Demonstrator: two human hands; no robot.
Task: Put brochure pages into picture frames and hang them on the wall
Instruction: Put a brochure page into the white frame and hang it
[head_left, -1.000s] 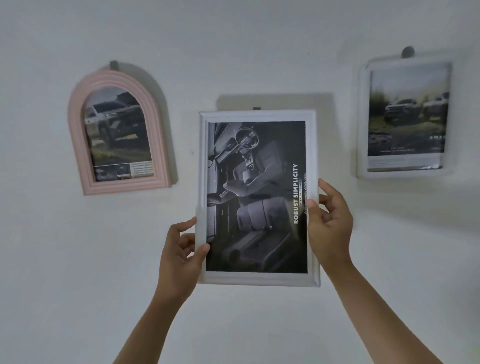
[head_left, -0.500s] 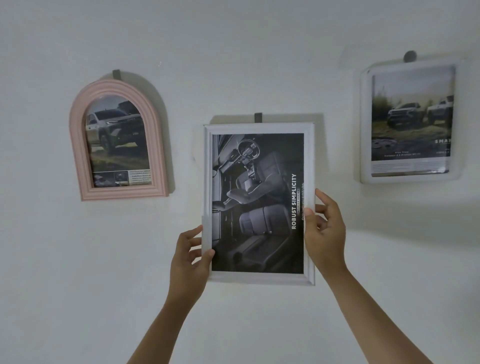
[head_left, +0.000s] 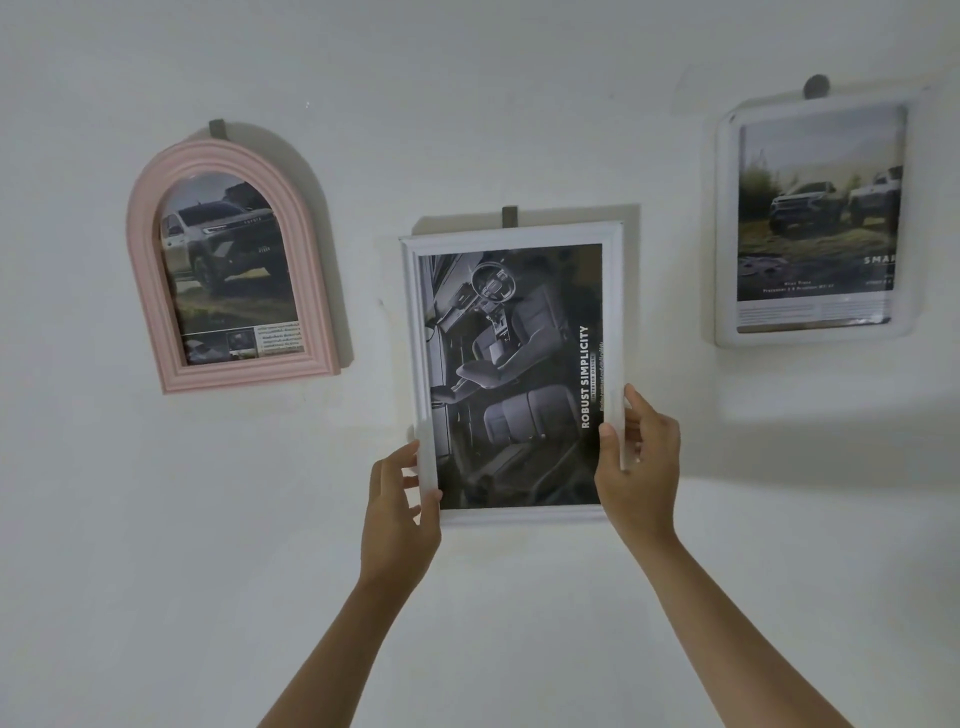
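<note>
Hidden: your fingertips behind the white frame (head_left: 511, 382); its hanger too.
Left hand (head_left: 399, 512): your fingers pinch the frame's lower left edge.
Right hand (head_left: 640, 462): your fingers clamp its right edge.
Frame contents: car-interior brochure page (head_left: 511, 379), sideways.
Position: against the wall (head_left: 467, 104), below a grey hook (head_left: 509, 216).

two bare forearms, no sleeves showing anywhere, left hand (head_left: 397, 512) and right hand (head_left: 641, 467) both plain, short trimmed nails, slim wrists
</note>
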